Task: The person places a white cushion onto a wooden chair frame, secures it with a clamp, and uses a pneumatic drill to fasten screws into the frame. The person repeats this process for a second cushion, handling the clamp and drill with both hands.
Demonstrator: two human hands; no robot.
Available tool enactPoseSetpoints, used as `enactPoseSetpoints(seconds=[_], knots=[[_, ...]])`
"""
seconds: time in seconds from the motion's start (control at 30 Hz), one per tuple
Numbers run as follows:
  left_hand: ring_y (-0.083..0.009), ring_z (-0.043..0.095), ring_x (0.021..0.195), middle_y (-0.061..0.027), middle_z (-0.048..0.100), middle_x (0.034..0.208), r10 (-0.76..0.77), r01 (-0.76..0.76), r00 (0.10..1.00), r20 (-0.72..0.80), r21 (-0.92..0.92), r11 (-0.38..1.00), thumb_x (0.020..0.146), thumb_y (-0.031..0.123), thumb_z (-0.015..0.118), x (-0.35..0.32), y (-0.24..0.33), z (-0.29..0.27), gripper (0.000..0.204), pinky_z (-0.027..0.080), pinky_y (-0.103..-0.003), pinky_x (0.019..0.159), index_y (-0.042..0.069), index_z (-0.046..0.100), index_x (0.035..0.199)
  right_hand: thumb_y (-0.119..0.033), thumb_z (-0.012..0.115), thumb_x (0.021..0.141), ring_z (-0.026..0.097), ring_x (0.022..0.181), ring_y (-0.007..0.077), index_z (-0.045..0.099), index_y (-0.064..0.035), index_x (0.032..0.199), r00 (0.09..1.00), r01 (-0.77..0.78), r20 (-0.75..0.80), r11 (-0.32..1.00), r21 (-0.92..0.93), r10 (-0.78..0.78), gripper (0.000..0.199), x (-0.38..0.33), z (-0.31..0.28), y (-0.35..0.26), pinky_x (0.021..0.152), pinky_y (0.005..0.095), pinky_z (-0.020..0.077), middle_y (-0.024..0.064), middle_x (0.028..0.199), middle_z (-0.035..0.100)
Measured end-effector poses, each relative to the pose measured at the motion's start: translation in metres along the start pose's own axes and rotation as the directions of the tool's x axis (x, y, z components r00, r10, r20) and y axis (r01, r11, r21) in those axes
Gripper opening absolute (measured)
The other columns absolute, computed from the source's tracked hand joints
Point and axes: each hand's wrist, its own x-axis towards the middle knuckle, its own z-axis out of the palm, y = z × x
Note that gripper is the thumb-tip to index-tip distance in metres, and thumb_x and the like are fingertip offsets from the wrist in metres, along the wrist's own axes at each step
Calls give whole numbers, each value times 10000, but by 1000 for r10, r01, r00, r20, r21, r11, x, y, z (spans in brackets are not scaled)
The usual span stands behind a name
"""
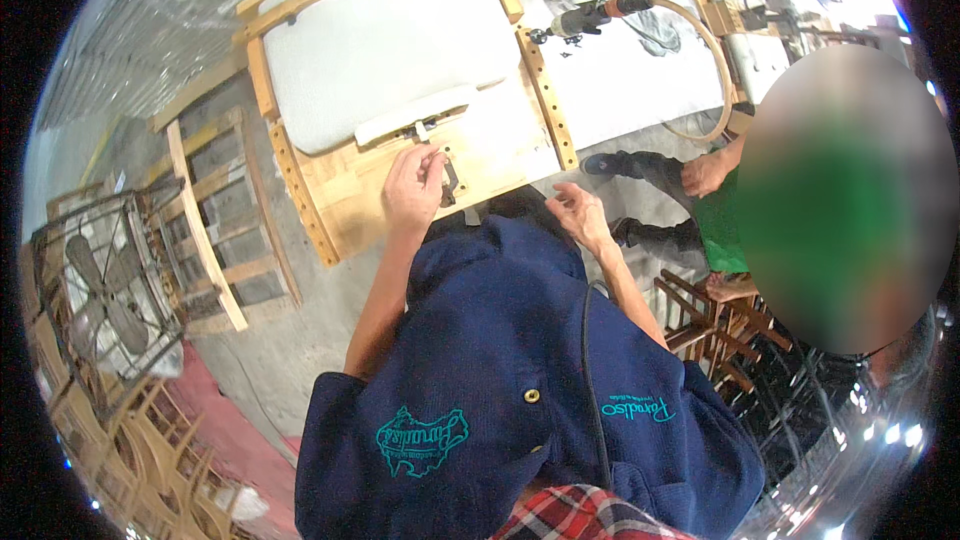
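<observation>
My left hand (414, 186) is at the near edge of a wooden board, its fingers curled on a dark metal toggle clamp (449, 183). Just beyond the fingertips, the clamp's end presses toward a pale wooden bar (415, 116), which lies along the near side of a light grey padded panel (385, 50). That panel sits on the wooden jig board (510, 145) between side rails with holes. My right hand (578, 215) hovers off the board's near right corner. It holds nothing, with its fingers apart and slightly bent.
An air drill (590, 17) with a curved tan hose (722, 65) lies on the white surface at right. Another person in green (722, 230) is close on my right, by wooden chair frames. On the left are a pallet (225, 230) and a caged fan (105, 290).
</observation>
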Motion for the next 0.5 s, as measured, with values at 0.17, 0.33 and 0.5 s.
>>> enactPoseSetpoints(seconds=[0.17, 0.33, 0.5], knots=[[-232, 694, 890, -117, 713, 1005, 64, -64, 997, -42, 1, 998, 905, 117, 763, 13, -29, -29, 143, 573, -336, 799, 35, 732, 1018, -275, 737, 894, 720, 940, 371, 692, -12, 1196, 998, 63, 21, 995, -81, -61, 403, -4, 22, -29, 854, 438, 564, 217, 1005, 740], [-247, 694, 881, -126, 715, 1014, 93, -84, 993, -75, 124, 989, 910, 85, 745, 23, -39, -64, 151, 572, -338, 795, -1, 715, 1032, -258, 709, 897, 735, 848, 362, 731, -9, 1105, 994, 75, -77, 994, -74, -81, 325, 16, 14, -39, 788, 437, 578, 202, 938, 752], [-217, 693, 851, -121, 719, 971, -7, 18, 999, -51, 218, 976, 940, 111, 718, 19, -50, -87, 152, 553, -340, 767, 4, 719, 1047, -250, 657, 921, 753, 866, 322, 745, -25, 1109, 957, 59, -277, 994, -92, -82, 306, 105, -20, -36, 793, 408, 585, 192, 948, 763]])
